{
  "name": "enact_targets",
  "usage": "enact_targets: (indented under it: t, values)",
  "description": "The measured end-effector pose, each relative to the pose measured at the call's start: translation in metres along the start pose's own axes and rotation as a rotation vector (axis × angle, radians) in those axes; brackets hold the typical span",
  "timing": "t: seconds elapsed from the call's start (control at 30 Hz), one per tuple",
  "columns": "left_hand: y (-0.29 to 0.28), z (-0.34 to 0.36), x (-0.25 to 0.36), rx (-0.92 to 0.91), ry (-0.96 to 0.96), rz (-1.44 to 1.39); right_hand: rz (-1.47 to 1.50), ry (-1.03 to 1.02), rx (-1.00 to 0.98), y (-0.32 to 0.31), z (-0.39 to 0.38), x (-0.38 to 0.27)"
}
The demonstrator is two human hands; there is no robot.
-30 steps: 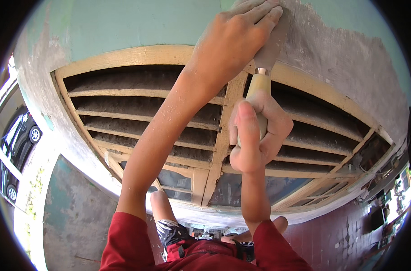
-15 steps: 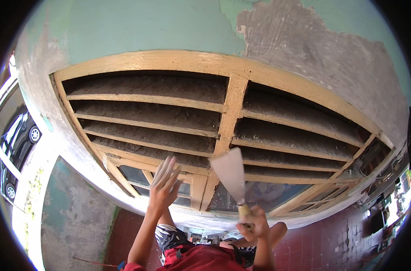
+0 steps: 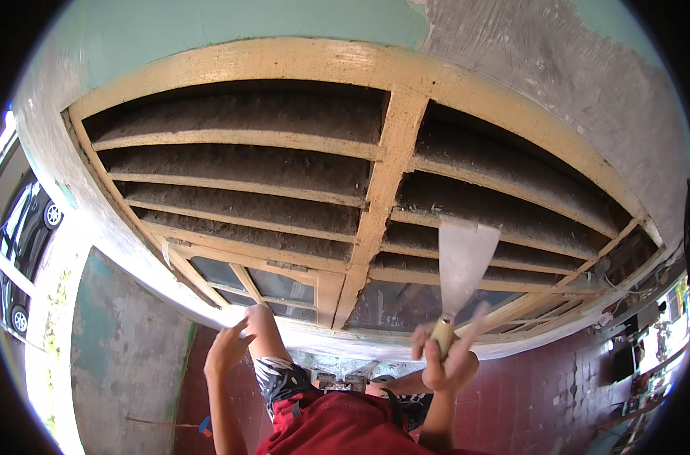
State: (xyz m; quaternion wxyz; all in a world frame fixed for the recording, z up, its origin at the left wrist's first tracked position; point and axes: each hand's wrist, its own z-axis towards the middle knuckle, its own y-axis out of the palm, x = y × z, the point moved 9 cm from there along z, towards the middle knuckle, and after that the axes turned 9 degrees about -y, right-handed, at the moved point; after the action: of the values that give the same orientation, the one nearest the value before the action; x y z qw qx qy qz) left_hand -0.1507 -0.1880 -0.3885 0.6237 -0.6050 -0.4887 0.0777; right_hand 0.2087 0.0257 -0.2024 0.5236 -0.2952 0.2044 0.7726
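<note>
My right hand (image 3: 445, 355) grips the pale handle of a putty knife (image 3: 461, 262), whose wide metal blade points up in front of a louvred wooden vent (image 3: 360, 189). The blade hangs just short of the right-hand slats and the glass panes below them. My left hand (image 3: 230, 350) is low at the left, fingers apart, holding nothing, near my bent knee in patterned shorts (image 3: 280, 378). High at the upper right of the green wall, a patch of bare grey plaster (image 3: 557, 68) shows where the paint is gone.
The vent has a cream wooden frame with dusty slats and a centre post. Red floor tiles (image 3: 542, 402) lie below at the right. A grey-green wall (image 3: 117, 341) stands at the lower left. Parked cars (image 3: 23, 227) show at the far left edge.
Both hands have come down from the grey plaster patch. The left hand left the wall and dropped to the lower left; the right hand lowered the putty knife to below the vent.
</note>
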Motion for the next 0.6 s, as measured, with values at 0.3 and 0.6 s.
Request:
enact_targets:
  t: [0.3, 0.6]
  values:
    - [0.097, -0.004, 0.148, -0.206, 0.569, -0.219, 0.176, -0.132, -0.032, 0.049, 0.096, -0.047]
    - [0.054, -0.011, 0.172, -0.017, 0.581, -0.326, 0.227, -0.163, -0.046, 0.074, 0.138, -0.062]
